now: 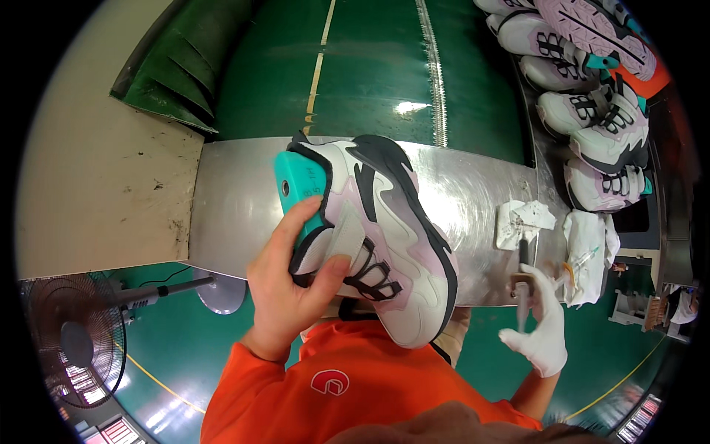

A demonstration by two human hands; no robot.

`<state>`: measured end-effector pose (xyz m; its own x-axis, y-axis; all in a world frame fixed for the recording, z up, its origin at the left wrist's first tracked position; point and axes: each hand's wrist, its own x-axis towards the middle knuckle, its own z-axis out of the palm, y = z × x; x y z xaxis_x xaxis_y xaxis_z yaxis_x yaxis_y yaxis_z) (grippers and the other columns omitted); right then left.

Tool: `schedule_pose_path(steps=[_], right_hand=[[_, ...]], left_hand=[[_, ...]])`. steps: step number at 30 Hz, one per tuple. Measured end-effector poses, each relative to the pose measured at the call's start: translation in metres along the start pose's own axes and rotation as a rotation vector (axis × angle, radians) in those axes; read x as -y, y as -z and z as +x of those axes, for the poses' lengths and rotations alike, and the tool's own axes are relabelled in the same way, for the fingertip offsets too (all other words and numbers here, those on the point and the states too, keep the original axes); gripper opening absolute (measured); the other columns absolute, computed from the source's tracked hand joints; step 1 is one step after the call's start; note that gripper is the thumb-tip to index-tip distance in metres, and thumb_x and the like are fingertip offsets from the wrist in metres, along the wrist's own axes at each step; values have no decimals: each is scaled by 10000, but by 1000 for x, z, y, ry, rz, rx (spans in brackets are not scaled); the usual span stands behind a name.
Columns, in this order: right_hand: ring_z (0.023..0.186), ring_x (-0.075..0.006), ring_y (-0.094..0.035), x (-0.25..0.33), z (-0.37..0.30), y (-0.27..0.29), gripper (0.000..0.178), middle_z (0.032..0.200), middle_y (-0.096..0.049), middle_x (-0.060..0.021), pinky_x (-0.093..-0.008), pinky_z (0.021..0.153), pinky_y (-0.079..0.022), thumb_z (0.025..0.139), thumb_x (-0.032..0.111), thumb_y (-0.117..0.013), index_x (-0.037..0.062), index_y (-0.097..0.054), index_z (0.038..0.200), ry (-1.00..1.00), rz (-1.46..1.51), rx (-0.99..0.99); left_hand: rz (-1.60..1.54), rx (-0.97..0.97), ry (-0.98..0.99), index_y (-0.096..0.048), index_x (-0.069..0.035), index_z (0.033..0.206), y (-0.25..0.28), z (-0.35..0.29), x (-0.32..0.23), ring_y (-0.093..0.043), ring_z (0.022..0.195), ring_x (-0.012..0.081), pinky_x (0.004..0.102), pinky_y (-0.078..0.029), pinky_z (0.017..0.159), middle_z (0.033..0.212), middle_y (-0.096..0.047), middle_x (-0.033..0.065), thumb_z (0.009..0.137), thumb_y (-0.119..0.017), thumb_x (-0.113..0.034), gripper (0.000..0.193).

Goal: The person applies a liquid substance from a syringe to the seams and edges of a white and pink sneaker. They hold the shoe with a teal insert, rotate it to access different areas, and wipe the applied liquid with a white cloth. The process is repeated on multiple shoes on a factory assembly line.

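My bare left hand point(299, 285) grips a white, lilac and black sneaker point(396, 222) at its ankle opening, thumb on the tongue and fingers on the teal shoe last point(302, 185) inside. The shoe is tilted over the metal table's near edge, toe toward me and dark sole to the right. At the right, my white-gloved right hand point(543, 325) curls loosely around a slim tool point(522, 292) with a dark upper end, brown middle and greyish handle; its exact kind is unclear. The tool's dark end is at a smudged white pad point(521, 222); contact cannot be told.
A crumpled white cloth point(588, 255) lies right of the pad. Several similar sneakers point(603, 181) line the right side. Beyond the metal tabletop point(229, 192) stretches a green belt point(370, 66), with dark green flaps point(174, 74) at its left. A fan point(78, 344) stands at lower left.
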<state>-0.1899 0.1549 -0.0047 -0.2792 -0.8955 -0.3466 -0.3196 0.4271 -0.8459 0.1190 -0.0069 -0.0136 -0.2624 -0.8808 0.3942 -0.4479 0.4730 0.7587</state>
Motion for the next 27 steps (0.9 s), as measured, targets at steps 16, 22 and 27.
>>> schedule_pose_path(steps=[16,22,27], right_hand=[[872,-214,-595,15,24,1,1157,1026,-600,-174,-331,773,-467,395,354,-956,-62,-432,1339,229,542,200],[1023,-314,-594,35,54,-50,1191,1186,-537,-212,-458,910,-502,489,452,-943,-28,-344,1400,342,805,-130],[1259,-379,-488,72,95,-80,1104,1332,-462,-205,-559,1083,-396,625,359,-900,16,-270,1466,385,988,43]], left_hand=[[3,25,-50,-544,39,1270,8,-8,14,-699,926,259,321,-548,813,1137,-665,190,784,-776,-183,582],[34,30,-70,-542,34,1275,7,-6,12,-703,942,264,324,-553,809,1155,-662,188,772,-791,-185,603],[36,43,-63,-556,26,1253,6,-3,9,-706,930,291,332,-560,798,1166,-658,190,748,-813,-190,606]])
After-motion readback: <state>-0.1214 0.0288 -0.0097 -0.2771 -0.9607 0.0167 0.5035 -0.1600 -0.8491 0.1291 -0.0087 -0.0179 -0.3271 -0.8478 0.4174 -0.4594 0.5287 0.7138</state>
